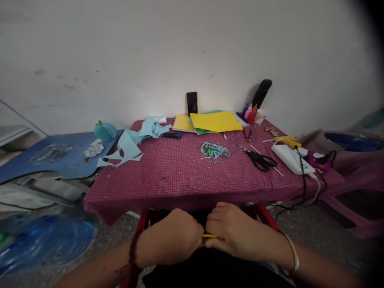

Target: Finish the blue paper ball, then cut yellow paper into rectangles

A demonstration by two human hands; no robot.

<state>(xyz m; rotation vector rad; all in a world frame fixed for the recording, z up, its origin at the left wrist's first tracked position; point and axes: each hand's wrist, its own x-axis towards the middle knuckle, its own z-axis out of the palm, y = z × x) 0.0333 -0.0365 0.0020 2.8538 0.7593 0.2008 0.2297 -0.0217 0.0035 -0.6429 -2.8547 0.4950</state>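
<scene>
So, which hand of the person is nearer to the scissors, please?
Right. The right hand is on the near side of the scissors, somewhat to their left. The left hand is also on the near side, but much farther left.

Dim, soft light is graying the white wall (144,60); black vignetting is swallowing the upper-right corner, wide-angle distortion is stretching the edges, and blur is smearing the blue plastic bottle (54,240).
</scene>
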